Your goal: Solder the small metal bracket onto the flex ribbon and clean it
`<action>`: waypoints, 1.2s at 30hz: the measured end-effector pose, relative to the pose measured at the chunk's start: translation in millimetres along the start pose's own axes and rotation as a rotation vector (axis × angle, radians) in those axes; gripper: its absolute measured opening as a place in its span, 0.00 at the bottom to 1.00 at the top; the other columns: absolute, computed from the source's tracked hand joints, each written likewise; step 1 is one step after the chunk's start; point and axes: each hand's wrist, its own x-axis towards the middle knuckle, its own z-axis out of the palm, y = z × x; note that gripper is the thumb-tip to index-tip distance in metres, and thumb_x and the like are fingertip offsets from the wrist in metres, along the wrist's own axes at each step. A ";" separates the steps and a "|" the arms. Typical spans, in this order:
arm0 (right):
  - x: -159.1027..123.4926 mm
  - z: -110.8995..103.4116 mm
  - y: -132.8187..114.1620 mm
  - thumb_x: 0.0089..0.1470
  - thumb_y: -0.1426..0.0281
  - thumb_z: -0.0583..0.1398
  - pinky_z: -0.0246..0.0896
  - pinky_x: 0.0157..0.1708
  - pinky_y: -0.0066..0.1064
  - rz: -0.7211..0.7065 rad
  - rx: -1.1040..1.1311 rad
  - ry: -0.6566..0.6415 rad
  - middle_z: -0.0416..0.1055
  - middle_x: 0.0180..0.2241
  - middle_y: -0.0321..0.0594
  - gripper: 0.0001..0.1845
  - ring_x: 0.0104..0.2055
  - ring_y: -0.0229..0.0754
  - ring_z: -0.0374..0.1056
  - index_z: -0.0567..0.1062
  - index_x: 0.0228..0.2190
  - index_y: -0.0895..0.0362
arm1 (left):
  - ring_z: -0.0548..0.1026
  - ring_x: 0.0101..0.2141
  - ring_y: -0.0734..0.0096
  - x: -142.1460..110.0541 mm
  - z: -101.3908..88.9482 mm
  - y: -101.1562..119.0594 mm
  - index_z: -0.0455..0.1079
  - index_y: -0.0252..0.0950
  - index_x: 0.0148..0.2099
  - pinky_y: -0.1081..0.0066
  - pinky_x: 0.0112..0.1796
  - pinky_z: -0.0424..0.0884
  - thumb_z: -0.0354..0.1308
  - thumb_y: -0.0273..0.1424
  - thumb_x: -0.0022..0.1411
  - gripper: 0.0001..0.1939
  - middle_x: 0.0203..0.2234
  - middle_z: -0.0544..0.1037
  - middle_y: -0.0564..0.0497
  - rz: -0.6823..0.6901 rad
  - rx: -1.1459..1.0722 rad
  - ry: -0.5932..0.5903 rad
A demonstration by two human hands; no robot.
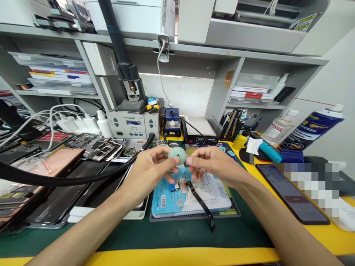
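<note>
Green mat (177,232), pale roll (179,152) facing camera

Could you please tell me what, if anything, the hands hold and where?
The left hand holds a pale roll by its lower left side; the right hand is beside it.

The workbench (177,257) is surfaced in yellow, and much of it is covered by a dark green mat (111,241). On the mat, a thin dark pad (196,218) is laid under a blue and white packet (161,202), and the lower end of a black ribbon cable (202,203) is rested in front. The mat's left side is crowded with phone panels (72,186). A phone (291,195) is laid face up on the yellow at right. Behind it are placed a blue spray can (312,125) and a clear bottle (280,127).
</note>
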 end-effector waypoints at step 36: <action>34.6 32.5 -1.1 0.59 0.55 0.63 0.66 0.20 0.30 -0.101 -0.092 0.262 0.75 0.45 0.49 0.27 0.25 0.39 0.74 0.69 0.54 0.57 | 0.69 0.14 0.73 28.5 -45.8 2.8 0.71 0.34 0.40 0.74 0.19 0.65 0.62 0.35 0.56 0.11 0.15 0.71 0.59 0.147 -0.169 0.410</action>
